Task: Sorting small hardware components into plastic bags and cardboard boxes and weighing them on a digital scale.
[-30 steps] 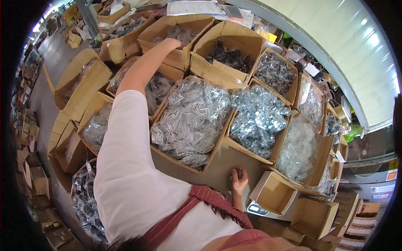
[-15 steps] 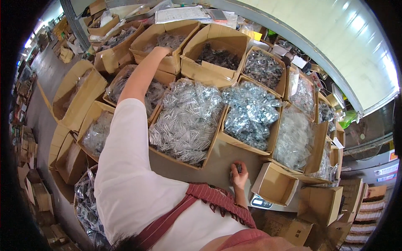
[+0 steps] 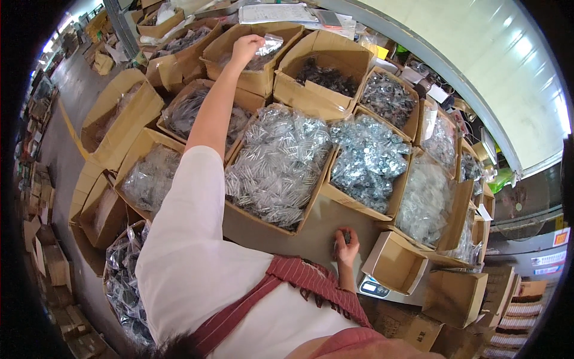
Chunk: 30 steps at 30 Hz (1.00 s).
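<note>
My left hand (image 3: 247, 49) is raised over a tall cardboard box (image 3: 258, 82) at the far side. Its fingers pinch a small clear plastic bag (image 3: 272, 44), whose contents are too small to tell. Grey bagged parts lie low in that box. Above the bare table edge, close to my body, my right hand (image 3: 347, 250) is closed with curled fingers. Something small and dark shows in its palm; its kind cannot be made out. Between the hands stands a box heaped with clear bags of silvery screw-like parts (image 3: 281, 164).
A box of bagged shiny washer-like pieces (image 3: 369, 164) stands right of the screws. Further boxes of bagged parts surround it. An empty open carton (image 3: 394, 263) sits on a small digital scale (image 3: 374, 288) at the right. Papers (image 3: 278, 13) lie at the back.
My left hand has risen out of the far box, bringing up a small clear bag. My right hand stays near the table edge, still closed. The whole view has shifted slightly.
</note>
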Motion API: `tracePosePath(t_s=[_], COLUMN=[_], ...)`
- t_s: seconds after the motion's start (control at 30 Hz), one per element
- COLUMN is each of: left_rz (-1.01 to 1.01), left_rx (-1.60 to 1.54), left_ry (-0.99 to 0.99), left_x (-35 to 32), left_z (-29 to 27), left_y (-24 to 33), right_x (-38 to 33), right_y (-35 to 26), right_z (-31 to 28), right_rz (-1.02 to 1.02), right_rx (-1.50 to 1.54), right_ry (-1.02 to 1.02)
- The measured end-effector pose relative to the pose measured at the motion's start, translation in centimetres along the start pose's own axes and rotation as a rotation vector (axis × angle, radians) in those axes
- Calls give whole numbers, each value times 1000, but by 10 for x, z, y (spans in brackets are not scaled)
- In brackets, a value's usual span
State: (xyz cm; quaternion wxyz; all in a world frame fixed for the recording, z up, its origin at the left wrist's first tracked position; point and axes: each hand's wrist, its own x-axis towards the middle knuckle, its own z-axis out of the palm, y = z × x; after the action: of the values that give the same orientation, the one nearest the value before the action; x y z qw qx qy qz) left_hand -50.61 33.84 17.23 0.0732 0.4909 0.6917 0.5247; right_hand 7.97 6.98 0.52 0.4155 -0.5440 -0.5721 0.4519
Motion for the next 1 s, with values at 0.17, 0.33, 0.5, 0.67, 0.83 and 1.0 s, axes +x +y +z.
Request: tracePosePath(t_s=[0.17, 0.33, 0.5, 0.67, 0.83, 1.0], left_rz=[-176, -179, -164, -70, -63, -82], left_rx=[-461, -517, -627, -837, -847, -877], left_ry=[-17, -49, 27, -26, -14, 67], left_x=[-3, -1, -6, -14, -13, -10], left_z=[0, -7, -8, -14, -17, -16], left_y=[3, -2, 9, 19, 14, 12], right_x=[-3, -2, -1, -1, -2, -1], right_y=[-11, -22, -18, -14, -17, -9], right_z=[1, 1, 0, 2, 1, 2], right_rz=[89, 112, 99, 84, 110, 75], right_rx=[85, 9, -3, 27, 47, 32], right_ry=[22, -7, -10, 0, -14, 7])
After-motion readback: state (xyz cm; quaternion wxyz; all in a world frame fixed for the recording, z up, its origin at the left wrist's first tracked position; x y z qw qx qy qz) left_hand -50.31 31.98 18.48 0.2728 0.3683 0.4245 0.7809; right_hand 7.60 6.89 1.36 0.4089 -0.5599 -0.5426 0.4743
